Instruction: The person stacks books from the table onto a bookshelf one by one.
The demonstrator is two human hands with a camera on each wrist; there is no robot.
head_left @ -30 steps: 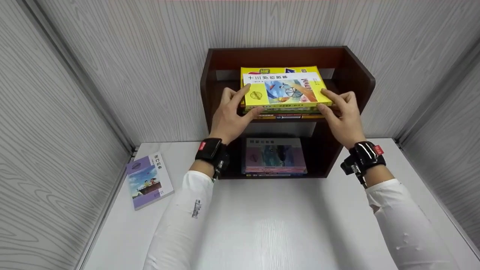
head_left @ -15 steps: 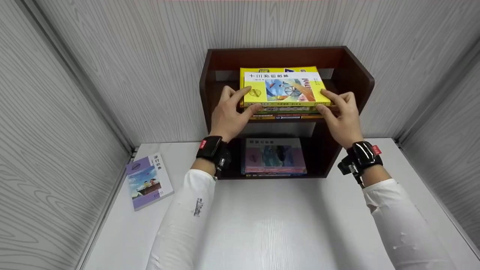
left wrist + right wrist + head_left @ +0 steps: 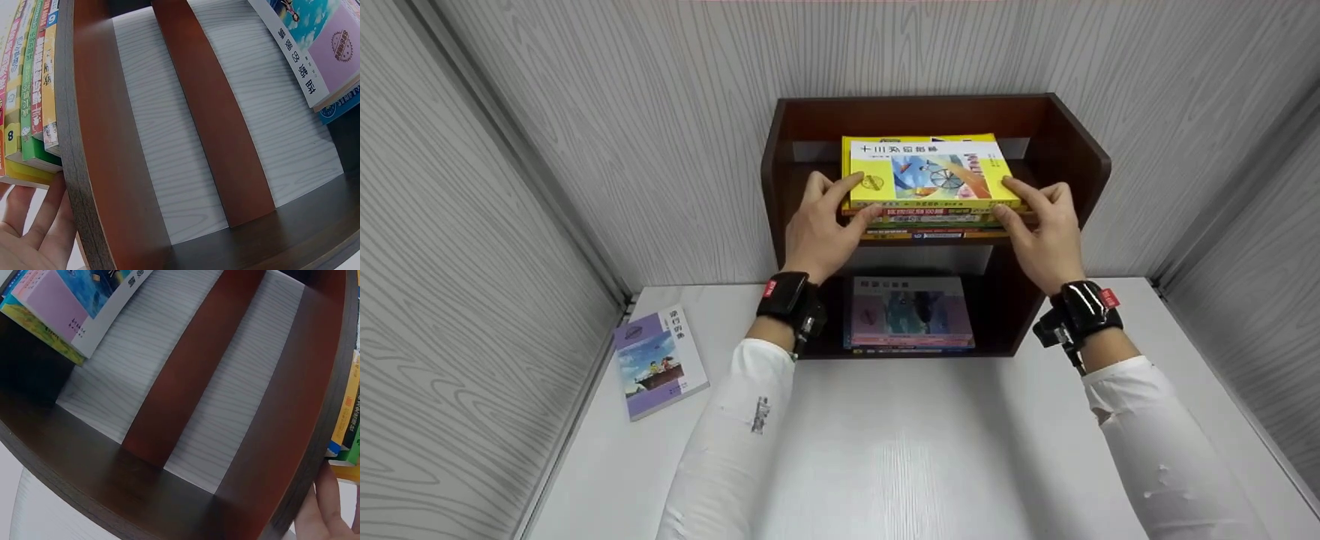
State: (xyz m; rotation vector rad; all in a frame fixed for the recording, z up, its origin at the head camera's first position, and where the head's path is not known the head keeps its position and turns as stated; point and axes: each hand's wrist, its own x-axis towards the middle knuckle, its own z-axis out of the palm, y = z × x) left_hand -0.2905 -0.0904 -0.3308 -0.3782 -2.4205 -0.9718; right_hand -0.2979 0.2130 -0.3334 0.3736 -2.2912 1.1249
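In the head view a yellow-and-white book with a bicycle picture lies on top of a stack of books on the upper shelf. My left hand grips its near left corner, thumb at the spine and index finger on the cover. The near right corner is held the same way by my right hand. Both wrist views show fingers beside the stack's ends: left fingers and right fingers. Another yellow book lies partly hidden beneath the held one.
The dark brown bookshelf stands against the back wall. Its lower shelf holds a small stack with a purple book on top. Another purple-and-white book lies on the white table at the left.
The yellow-and-white book has shifted slightly back, away from me, and more of the spines beneath it show. Both hands keep their hold on its corners.
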